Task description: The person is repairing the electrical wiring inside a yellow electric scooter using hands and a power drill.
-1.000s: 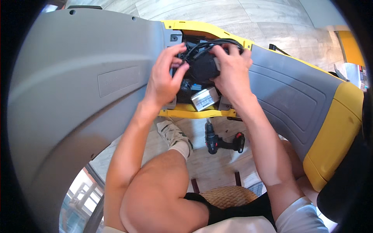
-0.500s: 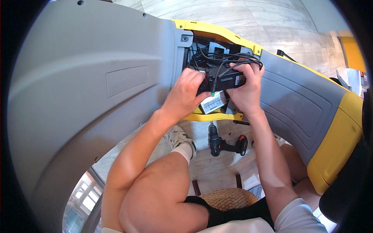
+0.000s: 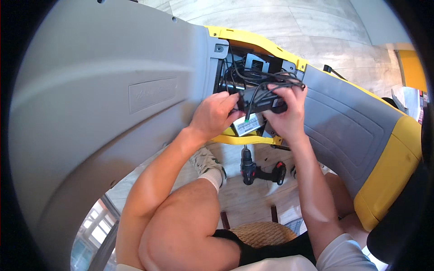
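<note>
Both our hands had moved lower, bringing the black box (image 3: 261, 100) down to the open gap in the gray and yellow machine (image 3: 135, 90). Our left hand (image 3: 216, 115) and right hand (image 3: 285, 114) gripped it tight. We should go slowly, minding the black wires (image 3: 257, 77).

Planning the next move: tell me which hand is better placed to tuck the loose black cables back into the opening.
Probably the right hand: its fingers already hook the black cables over the black rectangular box. The left hand grips the box's left end, steadying it.
</note>
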Demonstrator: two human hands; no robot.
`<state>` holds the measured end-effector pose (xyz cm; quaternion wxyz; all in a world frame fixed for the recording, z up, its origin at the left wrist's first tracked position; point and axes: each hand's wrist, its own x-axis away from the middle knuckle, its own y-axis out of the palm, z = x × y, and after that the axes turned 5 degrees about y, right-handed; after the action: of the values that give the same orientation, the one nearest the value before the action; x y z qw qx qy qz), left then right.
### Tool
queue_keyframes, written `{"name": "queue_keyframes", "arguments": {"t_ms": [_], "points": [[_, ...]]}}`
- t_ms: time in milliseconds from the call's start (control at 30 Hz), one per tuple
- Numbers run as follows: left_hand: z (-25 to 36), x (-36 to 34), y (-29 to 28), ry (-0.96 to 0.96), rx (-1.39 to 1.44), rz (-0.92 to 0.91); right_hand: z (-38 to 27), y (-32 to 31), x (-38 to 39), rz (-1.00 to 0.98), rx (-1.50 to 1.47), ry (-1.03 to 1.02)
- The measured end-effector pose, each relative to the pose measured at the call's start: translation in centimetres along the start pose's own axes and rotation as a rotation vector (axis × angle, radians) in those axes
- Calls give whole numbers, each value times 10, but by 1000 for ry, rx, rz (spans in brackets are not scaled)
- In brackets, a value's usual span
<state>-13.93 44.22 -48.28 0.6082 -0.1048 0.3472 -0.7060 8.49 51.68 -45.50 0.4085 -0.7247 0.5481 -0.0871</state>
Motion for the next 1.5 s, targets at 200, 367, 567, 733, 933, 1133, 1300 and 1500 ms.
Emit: {"name": "queue_keyframes", "arguments": {"t_ms": [200,367,567,733,933,1133,1300,1500], "points": [[3,3,1,-44,87,80,-2,-2,10,-39,-64,7],[6,3,3,-89,53,96,1,-8,7,-66,-143,-1],[19,-15,-16,-142,-73,-81,2,-12,3,-141,-84,-132],[28,-50,-58,-131,-228,58,-2,-8,3,-193,-17,-115],[1,-114,-36,-200,-457,-42,-5,-8,3,-171,31,-108],[3,-135,-8,-300,-801,-467,-4,-7,2,-154,4,-117],[-13,-127,-2,-419,-649,-524,1,-6,4,-143,-3,-121],[-31,-122,10,-326,-615,-590,2,-5,5,-144,-6,-121]]}}
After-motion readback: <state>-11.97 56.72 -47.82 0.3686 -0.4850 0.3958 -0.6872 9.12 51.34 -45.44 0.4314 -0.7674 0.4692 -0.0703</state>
